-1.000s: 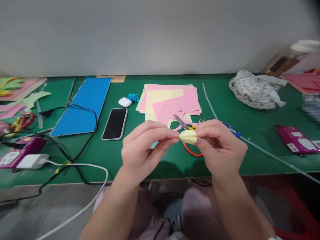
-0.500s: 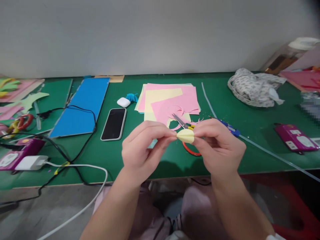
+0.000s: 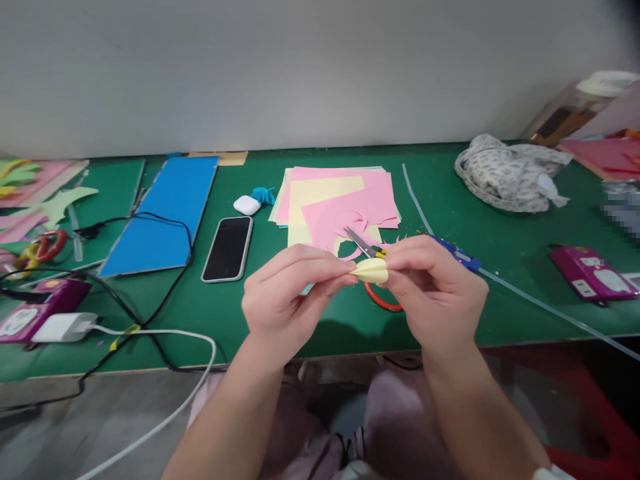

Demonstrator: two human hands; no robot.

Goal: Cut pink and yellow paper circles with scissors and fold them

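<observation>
Holding a small folded yellow paper piece (image 3: 371,270) up between both hands, just above the near edge of the green surface (image 3: 500,267). The left hand (image 3: 287,297) has its thumb and fingertips closed on the left tip of it, and the right hand (image 3: 433,290) is pinched onto the right end, fingers curled in tight, so both hands are shut on the same bit of paper. Right behind it on the surface are scissors (image 3: 367,248) with a red handle loop, lying on the front edge of a stack of pink and yellow paper sheets (image 3: 340,197) with some cut scraps around them. Off to the left of the stack there's a phone (image 3: 228,248) lying face up, a white earbud case (image 3: 247,205) just behind it, and a blue sheet (image 3: 167,213) with a black cable (image 3: 165,293) running over it. Far left has a white charger (image 3: 63,327) plugged into a purple power strip (image 3: 37,310). To the right there's a crumpled patterned cloth (image 3: 507,175) and another purple power strip (image 3: 593,280).
</observation>
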